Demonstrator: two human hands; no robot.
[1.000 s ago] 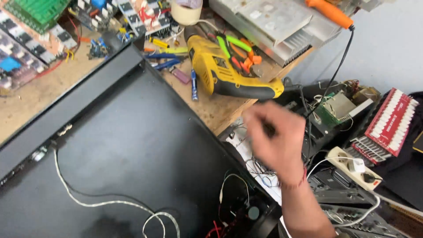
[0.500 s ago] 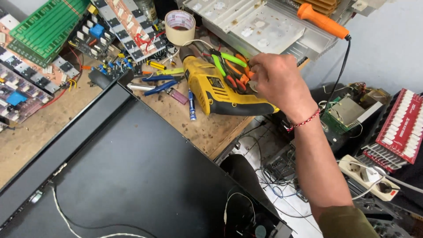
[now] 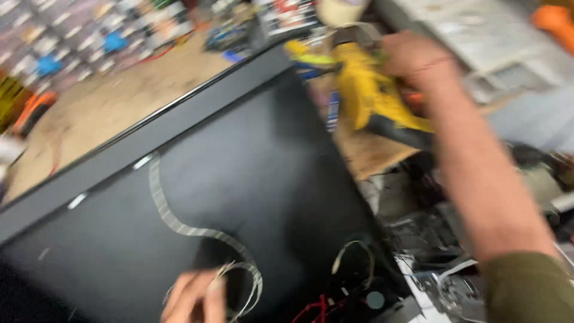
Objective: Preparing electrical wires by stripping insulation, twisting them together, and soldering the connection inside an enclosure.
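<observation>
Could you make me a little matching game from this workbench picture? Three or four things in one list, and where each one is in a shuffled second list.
Things:
1. yellow drill
2. flat ribbon cable
3. left hand
4. roll of tape

Places:
A. at the top edge of the picture, behind the drill
B. under the right hand, on the wooden bench
C. at the bottom edge, by the cable's looped end
D. curving across the black panel

Pairs: 1-B, 2-D, 3-C, 4-A

free: black panel (image 3: 239,197) middle | blocked: yellow drill (image 3: 371,96), cable loops (image 3: 239,281)
</observation>
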